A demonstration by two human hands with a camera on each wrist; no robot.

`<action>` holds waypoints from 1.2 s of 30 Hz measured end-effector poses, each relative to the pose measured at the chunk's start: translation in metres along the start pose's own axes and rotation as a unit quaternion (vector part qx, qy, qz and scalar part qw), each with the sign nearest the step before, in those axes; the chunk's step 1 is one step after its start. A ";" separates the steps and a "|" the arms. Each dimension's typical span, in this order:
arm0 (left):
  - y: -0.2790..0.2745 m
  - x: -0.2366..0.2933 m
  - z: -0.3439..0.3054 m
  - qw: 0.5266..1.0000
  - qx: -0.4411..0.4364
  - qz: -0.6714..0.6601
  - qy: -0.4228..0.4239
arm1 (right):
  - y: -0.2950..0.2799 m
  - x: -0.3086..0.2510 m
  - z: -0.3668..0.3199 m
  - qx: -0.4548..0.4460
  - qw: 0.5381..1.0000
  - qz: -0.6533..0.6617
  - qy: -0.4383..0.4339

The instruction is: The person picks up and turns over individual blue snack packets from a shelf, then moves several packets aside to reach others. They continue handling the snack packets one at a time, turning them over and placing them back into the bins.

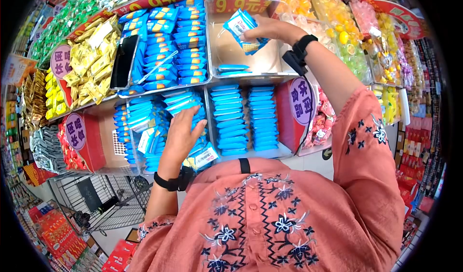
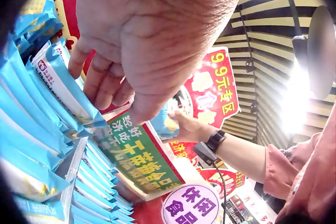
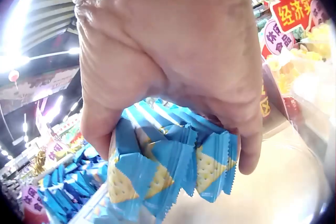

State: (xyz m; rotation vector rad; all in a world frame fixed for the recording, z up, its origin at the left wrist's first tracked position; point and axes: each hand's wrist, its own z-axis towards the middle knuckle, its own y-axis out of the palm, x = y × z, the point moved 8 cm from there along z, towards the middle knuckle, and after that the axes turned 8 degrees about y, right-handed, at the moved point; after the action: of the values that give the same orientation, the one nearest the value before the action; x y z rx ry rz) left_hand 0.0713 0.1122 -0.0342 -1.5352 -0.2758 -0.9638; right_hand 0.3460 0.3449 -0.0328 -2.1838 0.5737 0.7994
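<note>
Several blue cracker packets (image 3: 168, 161) are gripped side by side in my right hand (image 1: 275, 29), thumb on one side and fingers on the other. That hand is over the upper middle bin (image 1: 270, 62), where a couple of flat blue packets (image 1: 233, 69) lie near the front wall. Lower and to the left, my left hand (image 1: 181, 132) rests on blue packets (image 1: 181, 98) heaped in the lower left bin. In the left wrist view its fingers (image 2: 97, 79) touch a blue and white packet (image 2: 60, 85), with the thumb apart.
Two neat stacks of blue packets (image 1: 230, 122) fill the lower middle bin. A phone (image 1: 124, 62) leans beside gold-wrapped sweets (image 1: 94, 59). Clear bin walls and red sign panels (image 1: 292, 108) divide the goods. A shopping cart (image 1: 103, 199) stands at the lower left.
</note>
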 end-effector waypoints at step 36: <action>-0.024 -0.073 -0.257 0.753 0.256 -0.545 -0.266 | 0.425 -0.220 -0.101 0.073 0.897 -0.253 -0.356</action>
State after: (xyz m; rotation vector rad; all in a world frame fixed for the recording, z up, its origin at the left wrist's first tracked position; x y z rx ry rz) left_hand -0.0953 -0.0904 -0.0914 -1.0014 -1.8491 -1.1254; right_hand -0.0300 0.0319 -0.0303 -1.6126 -0.2888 1.1202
